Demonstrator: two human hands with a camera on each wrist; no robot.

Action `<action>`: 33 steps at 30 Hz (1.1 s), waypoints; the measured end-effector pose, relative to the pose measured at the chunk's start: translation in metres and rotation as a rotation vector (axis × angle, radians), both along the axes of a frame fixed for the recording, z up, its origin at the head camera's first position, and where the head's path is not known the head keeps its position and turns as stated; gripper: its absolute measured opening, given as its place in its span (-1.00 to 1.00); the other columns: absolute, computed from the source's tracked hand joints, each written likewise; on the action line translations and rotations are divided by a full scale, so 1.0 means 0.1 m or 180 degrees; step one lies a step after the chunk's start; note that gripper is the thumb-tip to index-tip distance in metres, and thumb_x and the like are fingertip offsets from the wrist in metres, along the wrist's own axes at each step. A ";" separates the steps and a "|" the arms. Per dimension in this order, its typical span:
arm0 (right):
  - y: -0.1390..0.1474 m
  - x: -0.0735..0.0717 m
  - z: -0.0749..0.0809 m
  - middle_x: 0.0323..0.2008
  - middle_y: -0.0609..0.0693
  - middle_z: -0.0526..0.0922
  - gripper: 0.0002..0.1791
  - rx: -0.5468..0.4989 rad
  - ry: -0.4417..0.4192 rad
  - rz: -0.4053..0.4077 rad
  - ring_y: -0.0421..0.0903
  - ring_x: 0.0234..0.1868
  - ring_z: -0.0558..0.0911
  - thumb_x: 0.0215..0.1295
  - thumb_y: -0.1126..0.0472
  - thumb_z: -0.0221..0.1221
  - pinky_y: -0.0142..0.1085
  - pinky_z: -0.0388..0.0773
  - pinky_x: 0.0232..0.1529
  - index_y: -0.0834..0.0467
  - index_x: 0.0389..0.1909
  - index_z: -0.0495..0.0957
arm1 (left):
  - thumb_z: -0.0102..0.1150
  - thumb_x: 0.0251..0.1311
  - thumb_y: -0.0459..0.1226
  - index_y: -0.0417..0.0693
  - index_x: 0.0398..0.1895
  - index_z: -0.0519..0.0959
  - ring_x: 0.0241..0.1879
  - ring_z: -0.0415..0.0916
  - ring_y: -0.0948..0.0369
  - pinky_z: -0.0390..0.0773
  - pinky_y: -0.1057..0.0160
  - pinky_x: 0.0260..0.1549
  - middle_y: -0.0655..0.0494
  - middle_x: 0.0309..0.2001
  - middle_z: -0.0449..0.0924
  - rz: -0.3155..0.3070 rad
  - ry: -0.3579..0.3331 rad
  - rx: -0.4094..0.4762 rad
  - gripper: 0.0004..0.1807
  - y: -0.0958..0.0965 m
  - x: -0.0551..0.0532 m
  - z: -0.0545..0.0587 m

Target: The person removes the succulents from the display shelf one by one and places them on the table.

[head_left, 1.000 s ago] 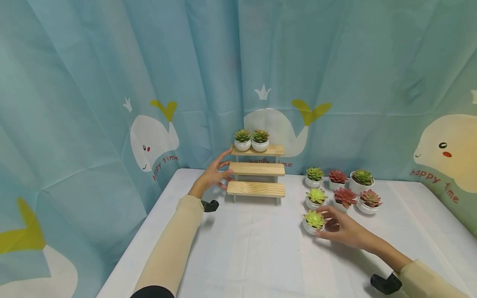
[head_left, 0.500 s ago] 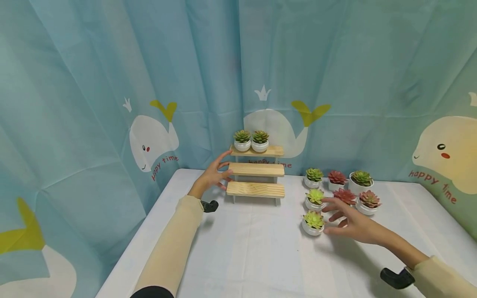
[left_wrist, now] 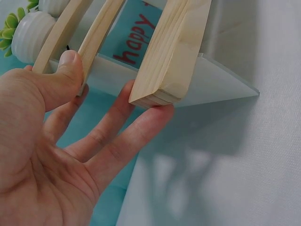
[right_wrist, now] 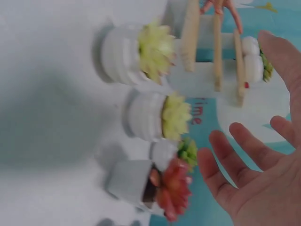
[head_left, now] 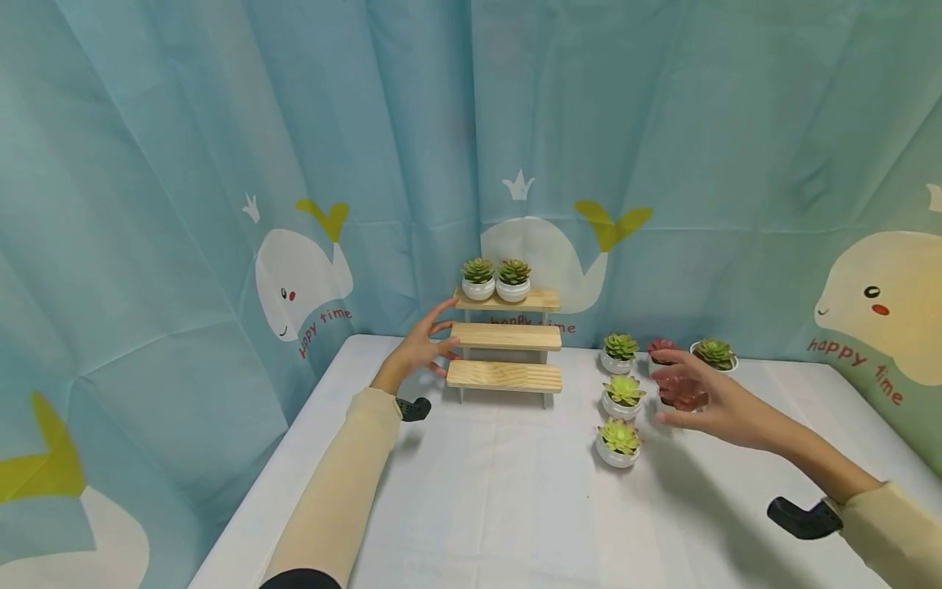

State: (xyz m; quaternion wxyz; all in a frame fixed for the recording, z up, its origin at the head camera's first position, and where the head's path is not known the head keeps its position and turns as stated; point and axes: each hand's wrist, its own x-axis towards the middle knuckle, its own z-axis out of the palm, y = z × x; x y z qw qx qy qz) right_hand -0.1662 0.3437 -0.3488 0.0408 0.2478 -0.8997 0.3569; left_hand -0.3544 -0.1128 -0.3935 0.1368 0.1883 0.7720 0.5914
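My left hand (head_left: 415, 348) is at the left end of a three-step wooden shelf (head_left: 505, 335), its fingers spread and the fingertips touching the plank ends. The left wrist view shows the thumb at the middle plank and two fingertips against the end of the lowest plank (left_wrist: 174, 61). My right hand (head_left: 724, 409) hovers over the red potted succulents with fingers spread, holding nothing. A red succulent (head_left: 684, 394) shows between its thumb and fingers; another red one (head_left: 662, 347) sits behind it. In the right wrist view, a red succulent (right_wrist: 175, 190) in a squarish white pot lies below the fingers.
Two green succulents (head_left: 495, 280) in white pots stand on the top step. Left of my right hand, two yellow-green succulents (head_left: 619, 440) and a green one (head_left: 621, 348) form a column. A larger green succulent (head_left: 714, 354) stands behind. A whale-print curtain (head_left: 412, 123) backs the table.
My right hand has come off the front yellow-green succulent and moved back and right over the red ones, hiding the pinkish-red one. My left hand stays at the shelf.
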 end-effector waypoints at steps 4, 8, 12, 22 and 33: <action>0.04 -0.06 0.10 0.19 0.17 0.56 -0.13 -0.0045 0.0109 -0.0028 -0.25 -0.03 0.66 0.27 0.27 0.44 -0.29 0.71 -0.13 0.13 0.52 0.21 | 0.20 0.47 -0.28 0.57 0.63 0.02 -0.01 0.66 -0.26 0.74 -0.24 -0.32 -0.14 0.61 0.03 -0.0020 -0.0012 0.0012 -0.14 0.00 -0.01 0.00; 0.07 -0.13 0.18 0.19 0.15 0.55 -0.13 -0.0066 0.0185 -0.0034 -0.26 -0.06 0.64 0.28 0.31 0.42 -0.37 0.68 -0.15 0.12 0.53 0.19 | 0.19 0.48 -0.27 0.56 0.63 0.01 0.01 0.64 -0.29 0.73 -0.25 -0.32 -0.16 0.61 0.01 -0.0037 0.0004 0.0014 -0.14 -0.01 -0.01 -0.01; 0.06 -0.18 0.25 0.18 0.14 0.53 -0.12 -0.0085 0.0200 -0.0075 -0.32 -0.05 0.60 0.30 0.32 0.40 -0.41 0.66 -0.13 0.15 0.55 0.16 | 0.19 0.48 -0.27 0.56 0.63 0.02 0.01 0.64 -0.29 0.74 -0.21 -0.34 -0.16 0.61 0.02 -0.0039 0.0025 0.0013 -0.15 -0.01 -0.01 -0.01; -0.05 -0.31 0.33 0.23 0.23 0.54 -0.12 -0.0074 0.0225 -0.0189 -0.36 -0.01 0.60 0.32 0.24 0.40 -0.42 0.65 -0.08 0.10 0.57 0.16 | 0.20 0.47 -0.27 0.55 0.64 0.02 0.07 0.62 -0.29 0.76 -0.13 -0.40 -0.17 0.61 0.01 -0.0042 0.0051 0.0022 -0.15 0.00 -0.01 -0.01; -0.31 -0.65 0.45 0.30 0.26 0.48 -0.08 -0.0132 0.0054 -0.0229 0.14 0.11 0.62 0.36 0.14 0.39 -0.36 0.65 -0.04 0.10 0.60 0.10 | 0.20 0.47 -0.28 0.54 0.63 0.03 0.02 0.65 -0.25 0.76 -0.16 -0.39 -0.18 0.60 0.04 -0.0016 0.0030 0.0036 -0.15 0.00 0.00 -0.02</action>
